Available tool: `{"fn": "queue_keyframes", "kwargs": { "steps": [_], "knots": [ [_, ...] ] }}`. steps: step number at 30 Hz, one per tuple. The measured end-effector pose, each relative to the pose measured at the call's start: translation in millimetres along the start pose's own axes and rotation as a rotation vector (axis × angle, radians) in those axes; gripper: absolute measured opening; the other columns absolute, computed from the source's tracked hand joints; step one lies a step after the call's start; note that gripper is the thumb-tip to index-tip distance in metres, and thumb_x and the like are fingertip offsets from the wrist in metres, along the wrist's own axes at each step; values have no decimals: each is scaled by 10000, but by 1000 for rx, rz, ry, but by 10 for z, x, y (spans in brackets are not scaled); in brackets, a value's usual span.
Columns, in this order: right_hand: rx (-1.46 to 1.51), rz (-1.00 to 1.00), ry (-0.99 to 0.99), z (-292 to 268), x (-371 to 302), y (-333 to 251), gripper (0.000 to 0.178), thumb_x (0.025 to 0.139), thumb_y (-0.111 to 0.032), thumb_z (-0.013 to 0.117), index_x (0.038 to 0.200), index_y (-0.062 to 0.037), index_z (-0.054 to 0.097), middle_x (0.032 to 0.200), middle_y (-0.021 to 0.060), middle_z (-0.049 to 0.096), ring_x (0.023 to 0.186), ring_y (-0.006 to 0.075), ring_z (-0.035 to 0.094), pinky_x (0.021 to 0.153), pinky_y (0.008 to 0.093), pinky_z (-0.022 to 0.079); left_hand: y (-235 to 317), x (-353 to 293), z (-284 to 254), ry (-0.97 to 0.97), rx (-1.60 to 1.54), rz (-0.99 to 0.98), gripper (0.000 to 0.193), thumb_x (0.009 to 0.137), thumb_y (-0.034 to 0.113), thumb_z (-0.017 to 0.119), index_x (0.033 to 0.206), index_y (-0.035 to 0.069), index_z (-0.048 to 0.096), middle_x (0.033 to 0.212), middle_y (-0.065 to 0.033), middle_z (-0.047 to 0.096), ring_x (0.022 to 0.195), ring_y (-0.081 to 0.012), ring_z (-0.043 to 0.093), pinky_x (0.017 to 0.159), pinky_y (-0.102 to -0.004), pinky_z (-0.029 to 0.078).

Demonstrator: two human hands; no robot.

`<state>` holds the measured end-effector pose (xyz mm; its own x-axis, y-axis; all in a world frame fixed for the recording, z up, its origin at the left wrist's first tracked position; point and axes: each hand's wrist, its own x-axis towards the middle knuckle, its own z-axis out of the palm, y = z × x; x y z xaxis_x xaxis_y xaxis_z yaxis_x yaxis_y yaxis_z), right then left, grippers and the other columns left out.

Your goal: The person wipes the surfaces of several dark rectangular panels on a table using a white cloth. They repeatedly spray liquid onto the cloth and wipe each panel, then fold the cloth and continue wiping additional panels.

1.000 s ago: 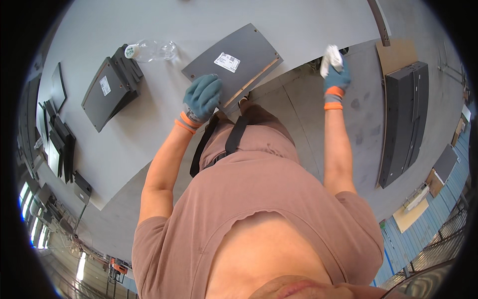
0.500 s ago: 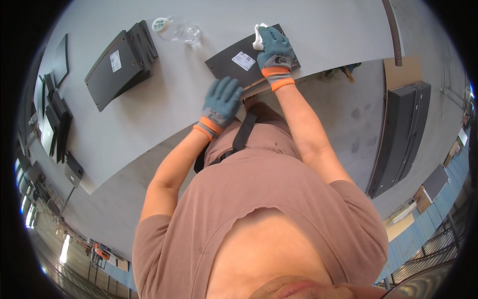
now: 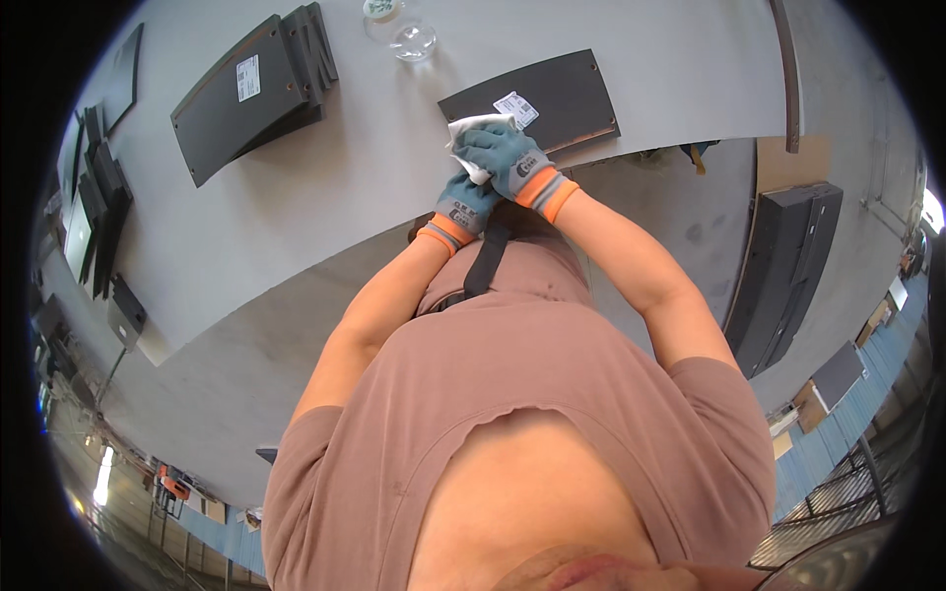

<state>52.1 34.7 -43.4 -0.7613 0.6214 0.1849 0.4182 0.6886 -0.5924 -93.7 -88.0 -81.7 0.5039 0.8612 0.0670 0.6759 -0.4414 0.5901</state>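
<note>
A dark grey panel [image 3: 569,92] with a white label lies on the light grey table, close to its near edge. My right hand [image 3: 507,160], in a grey-blue glove with an orange cuff, is closed on a crumpled white cloth [image 3: 476,123] at the panel's left near corner. My left hand [image 3: 465,201], gloved alike, is just below the right one, by the table edge. Its fingers are mostly hidden behind the right hand and the cloth, so whether it grips anything does not show.
At the left on the table [image 3: 325,187] rests a stack of dark panels [image 3: 232,108]. A clear plastic bottle [image 3: 412,41] lies at the far side. More dark panels [image 3: 106,212] lean at the far left. Long dark boards [image 3: 785,276] are piled to the right, beyond the table edge.
My right hand has drawn the cloth left and nearer, from the panel's far right side to its near left corner. My left hand has moved in beside it. The view has shifted slightly.
</note>
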Motion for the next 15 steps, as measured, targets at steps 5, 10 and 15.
{"fn": "queue_keyframes", "kwargs": {
  "steps": [5,10,15],
  "knots": [
    [-61,86,-14,121,338,56,357,783,-57,707,1097,-211,780,1180,28,725,1141,303,658,979,410,561,78,49,-68,92,37,18,340,805,183,663,1133,110,711,1202,-108,674,1197,-346,608,1061,-492,487],
    [-9,183,-35,134,492,43,332,826,-68,683,1114,-196,786,1221,37,721,1152,286,662,961,396,568,125,123,-104,127,68,-18,292,809,120,626,1084,113,724,1187,-103,675,1187,-331,609,1066,-488,482],
    [22,216,-150,-11,159,-103,335,833,-88,682,1135,-199,778,1237,89,717,1150,329,666,969,424,566,101,77,90,230,139,-36,239,797,96,658,1012,138,753,1094,-62,710,1082,-272,660,1004,-428,529]
  ]
}}
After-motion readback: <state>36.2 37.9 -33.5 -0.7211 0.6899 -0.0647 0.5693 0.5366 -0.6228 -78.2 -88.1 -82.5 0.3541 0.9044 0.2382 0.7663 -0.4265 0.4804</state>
